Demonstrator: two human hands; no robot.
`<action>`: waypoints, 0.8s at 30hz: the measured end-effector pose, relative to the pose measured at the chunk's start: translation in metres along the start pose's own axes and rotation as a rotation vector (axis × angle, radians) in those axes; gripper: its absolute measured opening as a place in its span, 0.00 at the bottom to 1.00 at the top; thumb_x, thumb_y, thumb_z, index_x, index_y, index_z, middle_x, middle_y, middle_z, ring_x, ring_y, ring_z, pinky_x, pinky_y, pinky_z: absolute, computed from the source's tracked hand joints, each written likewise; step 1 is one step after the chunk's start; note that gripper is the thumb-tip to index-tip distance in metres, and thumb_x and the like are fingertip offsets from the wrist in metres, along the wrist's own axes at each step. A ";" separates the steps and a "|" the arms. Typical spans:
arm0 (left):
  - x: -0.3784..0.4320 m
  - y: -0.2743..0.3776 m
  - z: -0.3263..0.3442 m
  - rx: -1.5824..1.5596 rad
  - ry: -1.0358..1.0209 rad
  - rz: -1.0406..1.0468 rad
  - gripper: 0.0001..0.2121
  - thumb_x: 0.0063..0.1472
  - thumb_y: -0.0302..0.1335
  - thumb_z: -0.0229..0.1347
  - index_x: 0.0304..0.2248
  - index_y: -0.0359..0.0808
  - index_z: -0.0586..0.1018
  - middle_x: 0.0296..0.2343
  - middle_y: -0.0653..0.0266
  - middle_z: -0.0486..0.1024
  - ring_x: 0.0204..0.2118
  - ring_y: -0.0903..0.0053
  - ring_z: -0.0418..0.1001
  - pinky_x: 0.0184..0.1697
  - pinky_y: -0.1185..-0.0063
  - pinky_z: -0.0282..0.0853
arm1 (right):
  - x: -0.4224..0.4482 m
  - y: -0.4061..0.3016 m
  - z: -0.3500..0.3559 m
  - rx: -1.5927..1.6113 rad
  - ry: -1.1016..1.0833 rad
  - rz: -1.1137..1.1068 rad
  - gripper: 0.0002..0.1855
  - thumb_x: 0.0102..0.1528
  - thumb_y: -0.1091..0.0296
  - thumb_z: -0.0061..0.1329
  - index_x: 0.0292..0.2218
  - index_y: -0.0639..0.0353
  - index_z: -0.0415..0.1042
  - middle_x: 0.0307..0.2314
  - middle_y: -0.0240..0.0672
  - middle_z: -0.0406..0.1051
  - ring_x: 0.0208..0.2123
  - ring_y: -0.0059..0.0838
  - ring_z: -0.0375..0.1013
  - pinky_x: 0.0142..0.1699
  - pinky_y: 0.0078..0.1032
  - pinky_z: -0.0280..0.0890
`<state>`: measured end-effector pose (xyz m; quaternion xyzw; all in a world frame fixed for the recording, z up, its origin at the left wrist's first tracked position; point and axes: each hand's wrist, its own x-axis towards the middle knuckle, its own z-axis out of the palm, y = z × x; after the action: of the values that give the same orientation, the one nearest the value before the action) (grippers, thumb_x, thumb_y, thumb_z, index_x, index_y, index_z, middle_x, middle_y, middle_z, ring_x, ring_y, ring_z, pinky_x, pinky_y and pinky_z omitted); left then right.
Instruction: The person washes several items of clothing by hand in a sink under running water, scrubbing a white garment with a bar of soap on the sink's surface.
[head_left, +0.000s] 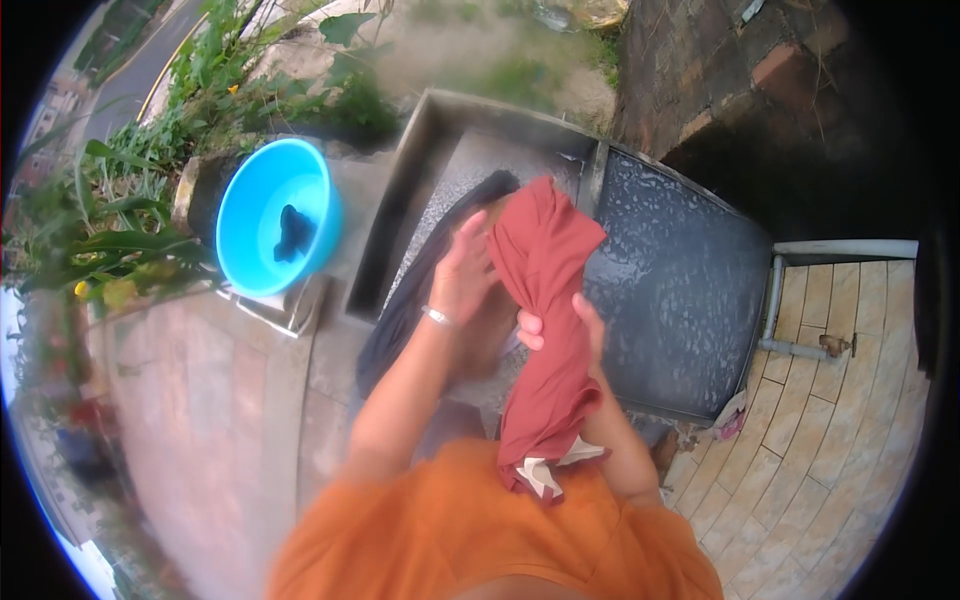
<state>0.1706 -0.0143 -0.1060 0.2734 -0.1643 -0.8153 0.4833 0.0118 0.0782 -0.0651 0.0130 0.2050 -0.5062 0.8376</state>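
A bunched red cloth garment (547, 300) with some whitish parts at its lower end is gripped around its middle by my right hand (562, 330). My left hand (466, 266), with a bracelet on the wrist, is raised beside the upper part of the garment, its fingers apart and holding nothing. Beneath both hands is a concrete wash basin (442, 157) with a sloped slab. Dark cloth (420, 277) lies along that slab, partly hidden by my left forearm. Other cloth under my hands is hard to make out.
A water-filled compartment (667, 292) adjoins the slab on the right. A blue plastic basin (259, 187) holding a dark cloth (294, 232) stands on a small support at the left. A tap (836, 345) on a pipe juts out at far right, beside tiles. Plants (127, 232) grow at the left.
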 end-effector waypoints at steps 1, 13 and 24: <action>0.010 -0.003 0.007 -0.071 -0.108 0.046 0.36 0.56 0.52 0.48 0.57 0.38 0.54 0.56 0.56 0.54 0.55 0.62 0.57 0.57 0.65 0.53 | 0.003 0.005 0.005 0.118 -0.077 -0.001 0.30 0.51 0.50 0.43 0.46 0.65 0.57 0.29 0.41 0.61 0.27 0.29 0.61 0.28 0.21 0.60; 0.043 0.046 0.041 0.054 -0.325 0.029 0.20 0.50 0.38 0.59 0.38 0.35 0.69 0.33 0.58 0.73 0.35 0.70 0.72 0.41 0.75 0.69 | 0.008 0.015 0.023 0.052 -0.256 0.141 0.32 0.49 0.51 0.46 0.46 0.70 0.59 0.30 0.40 0.67 0.23 0.25 0.62 0.27 0.19 0.59; 0.068 0.051 0.047 0.890 0.079 0.032 0.08 0.44 0.27 0.58 0.25 0.32 0.75 0.23 0.59 0.74 0.26 0.73 0.70 0.33 0.77 0.66 | 0.045 -0.019 0.055 -1.111 0.060 -0.133 0.24 0.47 0.67 0.53 0.45 0.63 0.63 0.30 0.33 0.69 0.34 0.24 0.68 0.41 0.23 0.64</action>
<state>0.1518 -0.0978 -0.0606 0.4831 -0.4846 -0.6465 0.3373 0.0317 0.0187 -0.0276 -0.4287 0.4650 -0.3734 0.6787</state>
